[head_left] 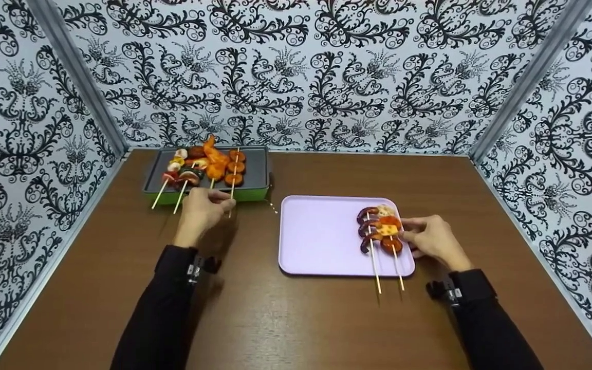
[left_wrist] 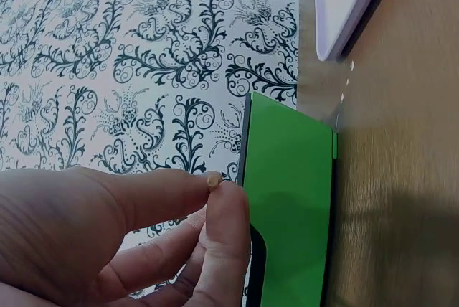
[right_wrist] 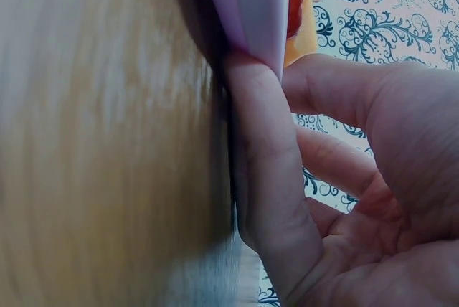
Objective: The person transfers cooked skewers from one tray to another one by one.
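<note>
My left hand (head_left: 199, 211) pinches the stick of a skewer with orange-brown round slices (head_left: 235, 179), between thumb and index finger. The stick's cut end (left_wrist: 214, 181) shows at the fingertips in the left wrist view. This skewer lies over the right part of a grill box (head_left: 256, 172), dark grey on top with a green side (left_wrist: 290, 199). At the right, my right hand (head_left: 433, 239) grips the edge of a pale purple tray (head_left: 321, 236), thumb on top and a finger under the rim (right_wrist: 247, 13). Two skewers lie on the tray: dark curled pieces (head_left: 367, 229) and mixed pieces (head_left: 388, 229).
Several other skewers share the grill box, among them one with orange chicken-like pieces (head_left: 215, 160) and one with mixed vegetables (head_left: 174, 165). Their sticks overhang the front. Patterned wall panels (head_left: 296, 77) enclose the wooden table (head_left: 285, 324) at the back and sides.
</note>
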### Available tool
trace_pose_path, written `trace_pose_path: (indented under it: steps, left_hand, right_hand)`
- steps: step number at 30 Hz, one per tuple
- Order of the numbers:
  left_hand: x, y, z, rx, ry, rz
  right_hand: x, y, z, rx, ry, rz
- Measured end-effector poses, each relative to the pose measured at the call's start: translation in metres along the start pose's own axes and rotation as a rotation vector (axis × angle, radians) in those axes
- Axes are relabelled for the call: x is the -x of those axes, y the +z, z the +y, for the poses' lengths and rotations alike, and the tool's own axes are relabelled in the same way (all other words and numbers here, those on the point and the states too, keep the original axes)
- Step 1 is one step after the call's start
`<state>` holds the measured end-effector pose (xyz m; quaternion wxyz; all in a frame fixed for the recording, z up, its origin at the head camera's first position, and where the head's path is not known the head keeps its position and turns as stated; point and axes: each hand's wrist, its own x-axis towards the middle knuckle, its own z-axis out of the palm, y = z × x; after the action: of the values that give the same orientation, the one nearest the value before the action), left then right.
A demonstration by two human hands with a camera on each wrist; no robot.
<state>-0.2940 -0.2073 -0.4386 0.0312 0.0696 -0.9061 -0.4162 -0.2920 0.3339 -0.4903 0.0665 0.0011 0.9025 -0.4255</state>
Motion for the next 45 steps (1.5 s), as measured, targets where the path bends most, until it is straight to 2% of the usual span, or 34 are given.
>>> trace_pose_path:
  steps: [4, 11, 30, 45]
  left_hand:
    - [0.0, 0.0, 0.001, 0.03, -0.003, -0.019]
    - [0.002, 0.001, -0.001, 0.154, 0.005, -0.04]
    - [0.005, -0.001, 0.01, 0.16, -0.024, -0.022]
    - [0.011, 0.0, 0.017, 0.195, 0.033, -0.013]
  right_hand:
    - [0.001, -0.001, 0.0, 0.002, 0.01, -0.004]
    - [0.003, 0.0, 0.0, 0.005, -0.019, -0.006]
    - [0.0, 0.0, -0.002, 0.021, 0.005, -0.004]
    - [0.002, 0.0, -0.003, 0.04, -0.012, 0.0]
